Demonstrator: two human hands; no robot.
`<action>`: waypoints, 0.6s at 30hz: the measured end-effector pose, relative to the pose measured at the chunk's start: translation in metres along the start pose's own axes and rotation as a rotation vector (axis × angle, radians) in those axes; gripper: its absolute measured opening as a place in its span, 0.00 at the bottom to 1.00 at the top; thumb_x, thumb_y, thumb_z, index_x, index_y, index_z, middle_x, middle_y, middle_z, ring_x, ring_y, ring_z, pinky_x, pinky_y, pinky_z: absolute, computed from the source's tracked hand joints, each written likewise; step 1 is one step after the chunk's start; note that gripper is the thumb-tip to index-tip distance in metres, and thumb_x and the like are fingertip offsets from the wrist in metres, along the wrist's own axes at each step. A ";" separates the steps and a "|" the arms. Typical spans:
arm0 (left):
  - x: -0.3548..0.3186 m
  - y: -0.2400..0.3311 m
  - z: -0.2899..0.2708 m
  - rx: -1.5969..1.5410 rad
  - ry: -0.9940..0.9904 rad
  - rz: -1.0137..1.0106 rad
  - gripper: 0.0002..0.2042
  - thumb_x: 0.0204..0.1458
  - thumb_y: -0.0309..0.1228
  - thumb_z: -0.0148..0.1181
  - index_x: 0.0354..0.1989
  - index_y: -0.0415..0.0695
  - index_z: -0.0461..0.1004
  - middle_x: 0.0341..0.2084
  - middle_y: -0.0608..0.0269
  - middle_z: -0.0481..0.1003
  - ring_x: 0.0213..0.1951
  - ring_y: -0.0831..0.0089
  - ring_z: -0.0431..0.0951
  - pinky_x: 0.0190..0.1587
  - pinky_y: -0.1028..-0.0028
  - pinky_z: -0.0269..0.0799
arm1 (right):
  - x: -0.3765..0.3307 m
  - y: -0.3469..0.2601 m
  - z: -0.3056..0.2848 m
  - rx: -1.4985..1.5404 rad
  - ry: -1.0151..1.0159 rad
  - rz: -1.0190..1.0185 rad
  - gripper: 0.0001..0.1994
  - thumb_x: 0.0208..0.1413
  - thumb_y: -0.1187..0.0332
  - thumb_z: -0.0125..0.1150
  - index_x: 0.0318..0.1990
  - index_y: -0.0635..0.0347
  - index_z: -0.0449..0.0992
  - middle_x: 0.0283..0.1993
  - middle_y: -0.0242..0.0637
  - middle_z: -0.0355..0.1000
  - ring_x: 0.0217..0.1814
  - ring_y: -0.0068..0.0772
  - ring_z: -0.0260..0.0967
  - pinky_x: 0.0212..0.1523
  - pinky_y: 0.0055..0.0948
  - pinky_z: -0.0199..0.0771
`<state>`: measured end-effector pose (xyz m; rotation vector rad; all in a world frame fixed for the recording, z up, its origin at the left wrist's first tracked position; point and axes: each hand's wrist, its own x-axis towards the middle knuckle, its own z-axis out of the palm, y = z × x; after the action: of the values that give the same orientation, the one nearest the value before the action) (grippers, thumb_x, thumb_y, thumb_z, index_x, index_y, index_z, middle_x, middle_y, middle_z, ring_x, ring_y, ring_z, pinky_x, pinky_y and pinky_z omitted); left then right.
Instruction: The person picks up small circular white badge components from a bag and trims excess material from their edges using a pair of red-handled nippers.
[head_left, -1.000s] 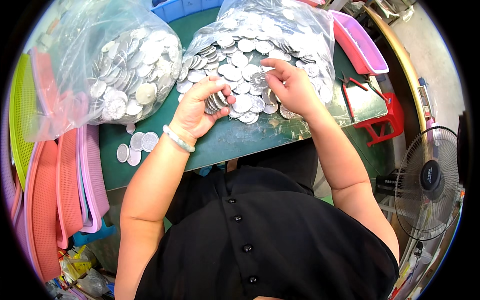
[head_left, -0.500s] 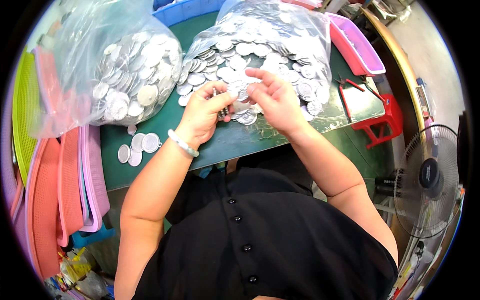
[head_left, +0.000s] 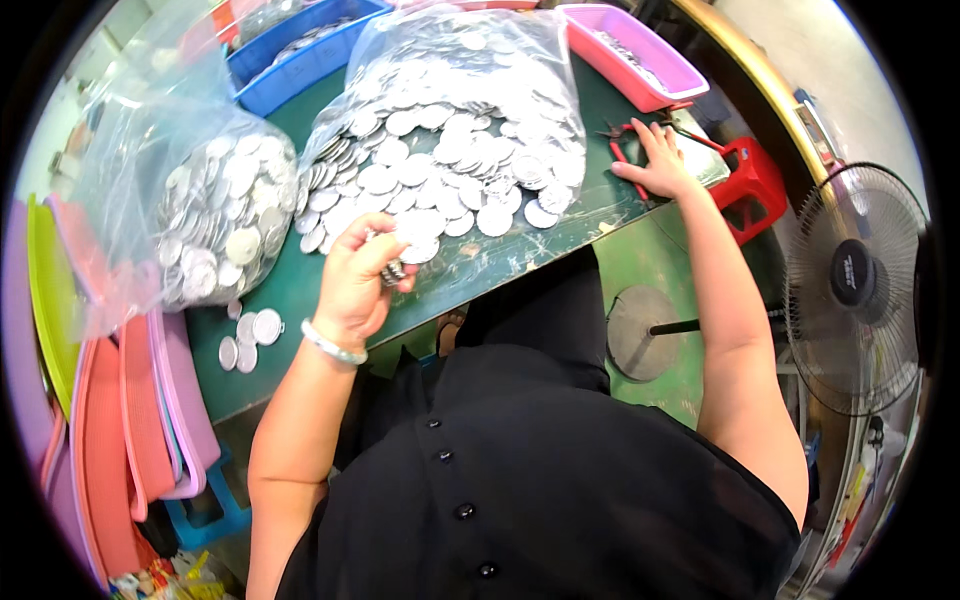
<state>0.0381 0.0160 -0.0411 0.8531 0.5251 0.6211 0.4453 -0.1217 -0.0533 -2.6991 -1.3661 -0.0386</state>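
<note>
My left hand (head_left: 355, 275) is closed around a small stack of dark metal pieces (head_left: 393, 272), seen edge-on between fingers and palm; their exact kind is unclear. It hovers at the near edge of a heap of flat silver metal discs (head_left: 450, 180) spilling from a clear plastic bag (head_left: 510, 50). At the right end of the table, my right hand (head_left: 660, 168) reaches out with fingers spread, holding nothing. Beside it lie red-handled pliers (head_left: 617, 158), their handles partly next to and behind the fingers. Whether the fingertips touch them cannot be made out.
Another clear bag of discs (head_left: 215, 215) stands at left, with several loose discs (head_left: 247, 343) before it. A blue bin (head_left: 262, 92) and a pink bin (head_left: 650, 92) sit at the back. Colored baskets (head_left: 105, 440), a red stool (head_left: 757, 185) and a fan (head_left: 850, 285) flank the green table.
My right hand has left the spot beside my left hand and stretched right to the pliers, fingers spreading. My left hand still holds the metal pieces. The view has shifted to the right.
</note>
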 end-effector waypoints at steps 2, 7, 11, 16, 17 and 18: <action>-0.007 -0.004 0.008 0.036 0.002 -0.003 0.04 0.46 0.23 0.54 0.31 0.42 0.69 0.22 0.63 0.71 0.20 0.76 0.70 0.19 0.79 0.63 | 0.005 0.004 -0.001 -0.104 -0.029 -0.021 0.48 0.33 0.34 0.56 0.62 0.45 0.49 0.65 0.50 0.42 0.68 0.53 0.31 0.61 0.56 0.33; -0.025 -0.001 0.020 0.113 0.043 0.032 0.04 0.46 0.23 0.54 0.31 0.41 0.69 0.21 0.64 0.71 0.19 0.77 0.70 0.19 0.79 0.64 | 0.003 -0.005 -0.008 -0.168 0.116 -0.175 0.32 0.43 0.45 0.54 0.55 0.51 0.60 0.46 0.48 0.64 0.51 0.49 0.61 0.54 0.43 0.55; -0.036 -0.003 0.021 0.150 0.049 0.080 0.03 0.46 0.23 0.54 0.31 0.41 0.69 0.21 0.64 0.71 0.19 0.78 0.69 0.19 0.79 0.63 | -0.019 -0.018 0.002 -0.284 0.263 -0.251 0.22 0.49 0.61 0.52 0.52 0.53 0.62 0.37 0.47 0.66 0.40 0.49 0.65 0.41 0.41 0.65; -0.042 -0.006 0.023 0.160 0.055 0.076 0.02 0.47 0.22 0.54 0.29 0.41 0.70 0.21 0.65 0.72 0.19 0.79 0.69 0.19 0.81 0.63 | -0.018 -0.001 0.016 -0.056 0.287 -0.186 0.25 0.44 0.71 0.55 0.54 0.53 0.60 0.37 0.52 0.65 0.43 0.52 0.64 0.45 0.42 0.64; -0.045 -0.005 0.025 0.138 0.050 0.083 0.02 0.46 0.22 0.54 0.29 0.40 0.70 0.21 0.64 0.72 0.20 0.79 0.69 0.19 0.81 0.63 | -0.016 0.002 0.016 -0.054 0.302 -0.187 0.25 0.44 0.72 0.54 0.54 0.53 0.60 0.37 0.52 0.66 0.43 0.52 0.64 0.45 0.42 0.64; -0.047 -0.005 0.026 0.116 0.046 0.090 0.02 0.45 0.22 0.55 0.28 0.40 0.70 0.21 0.64 0.72 0.20 0.79 0.69 0.19 0.81 0.62 | -0.016 0.005 0.015 -0.052 0.317 -0.188 0.25 0.44 0.72 0.53 0.54 0.54 0.59 0.37 0.52 0.66 0.43 0.52 0.64 0.45 0.41 0.64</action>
<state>0.0234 -0.0325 -0.0219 0.9782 0.5710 0.6988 0.4399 -0.1358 -0.0703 -2.4555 -1.5245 -0.5016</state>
